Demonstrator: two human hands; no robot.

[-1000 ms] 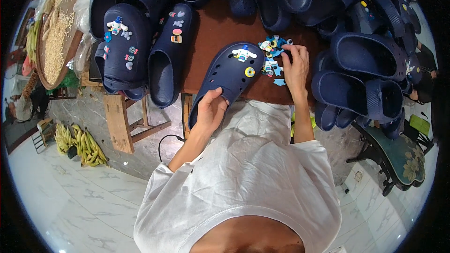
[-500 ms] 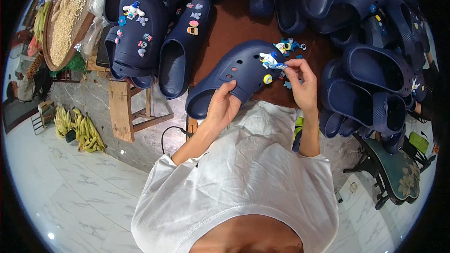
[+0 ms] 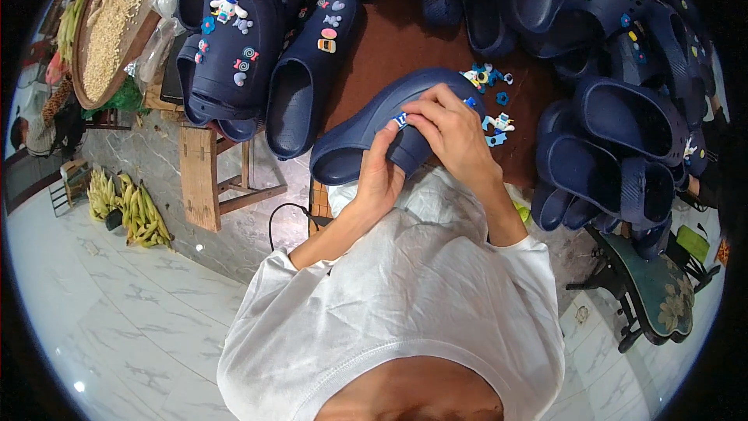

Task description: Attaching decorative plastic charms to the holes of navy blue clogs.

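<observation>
A navy clog (image 3: pixel 347 140) lies tilted on the brown tabletop, its toe pointing right. My left hand (image 3: pixel 379 179) grips its near side, fingers partly out of sight under the shoe and thumb up on top. My right hand (image 3: pixel 458 140) is bent over the upper, pinching a small blue-and-white shoe charm (image 3: pixel 400 119) against the clog near my left thumb. My right hand covers most of the clog's holes and the charms toward its toe. Several loose charms (image 3: pixel 499 128) lie just right of the toe.
Finished-looking navy clogs with charms (image 3: pixel 236 47) stand at the left. More clogs (image 3: pixel 580 164) are heaped on the right and along the far side. A wooden stool (image 3: pixel 201 179), bananas (image 3: pixel 144 214) and a tray of pale grains (image 3: pixel 109 54) are at left; a dark chair (image 3: pixel 662 288) is at right.
My right hand has moved left from beyond the toe onto the upper, bringing the small charm beside my left thumb. My left hand still holds the clog.
</observation>
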